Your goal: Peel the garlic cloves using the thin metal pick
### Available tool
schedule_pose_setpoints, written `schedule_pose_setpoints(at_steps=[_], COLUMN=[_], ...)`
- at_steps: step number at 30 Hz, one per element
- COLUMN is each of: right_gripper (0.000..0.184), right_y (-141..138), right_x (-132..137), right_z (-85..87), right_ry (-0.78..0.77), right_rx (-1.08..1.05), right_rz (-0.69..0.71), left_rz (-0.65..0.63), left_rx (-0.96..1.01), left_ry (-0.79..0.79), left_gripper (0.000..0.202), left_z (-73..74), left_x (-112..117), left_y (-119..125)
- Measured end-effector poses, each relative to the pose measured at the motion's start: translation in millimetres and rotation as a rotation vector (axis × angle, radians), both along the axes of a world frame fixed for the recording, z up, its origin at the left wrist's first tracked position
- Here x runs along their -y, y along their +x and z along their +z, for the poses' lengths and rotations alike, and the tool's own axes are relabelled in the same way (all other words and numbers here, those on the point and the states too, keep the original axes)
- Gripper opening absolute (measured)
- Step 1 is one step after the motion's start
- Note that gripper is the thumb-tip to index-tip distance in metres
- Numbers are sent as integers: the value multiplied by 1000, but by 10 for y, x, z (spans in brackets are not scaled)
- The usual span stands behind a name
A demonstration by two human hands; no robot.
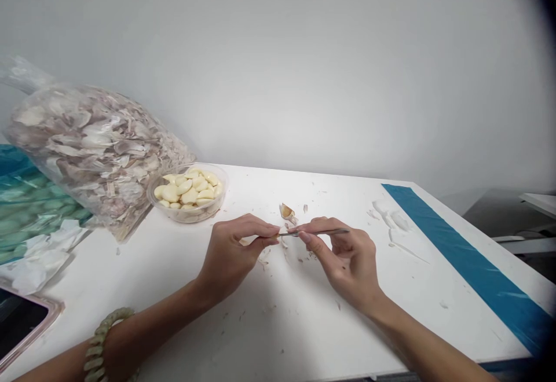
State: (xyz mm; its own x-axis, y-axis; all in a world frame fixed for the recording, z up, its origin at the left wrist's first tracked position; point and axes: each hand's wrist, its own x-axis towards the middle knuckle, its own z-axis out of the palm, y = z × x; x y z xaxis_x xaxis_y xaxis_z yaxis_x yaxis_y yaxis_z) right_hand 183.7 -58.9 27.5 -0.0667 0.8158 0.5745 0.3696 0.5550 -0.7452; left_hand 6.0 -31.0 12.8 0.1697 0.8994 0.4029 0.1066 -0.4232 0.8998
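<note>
Right hand (343, 263) points a roughly level metal pick (319, 233) at left hand (232, 254).

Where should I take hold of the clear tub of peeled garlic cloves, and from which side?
Grip the rim of the clear plastic tub from the near right, on the side towards the left hand. Its round wall is open there, while the bag of garlic skins sits close on its left. The cloves heap high, so keep your fingers outside.
</note>
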Motion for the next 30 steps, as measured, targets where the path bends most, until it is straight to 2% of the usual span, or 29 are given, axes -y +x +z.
schedule_pose_setpoints(at_steps=[10,19,25,30], right_gripper=[6,5,6,6], right_y=[-14,-8,2,7], right_x=[-27,-54,-61,-67], right_z=[75,74,77,62], right_ry=[-79,-63,-51,-47], right_rx=[-102,-90,-52,-38], right_rz=[-67,-104,-138,-149], left_rz=[-20,-124,-198,-317], left_rx=[60,238,352,460], left_ry=[-242,-504,-576,-603], left_gripper=[8,11,15,10], left_z=[10,34,36,10], left_x=[-26,-48,-52,-70], left_y=[28,37,22,2])
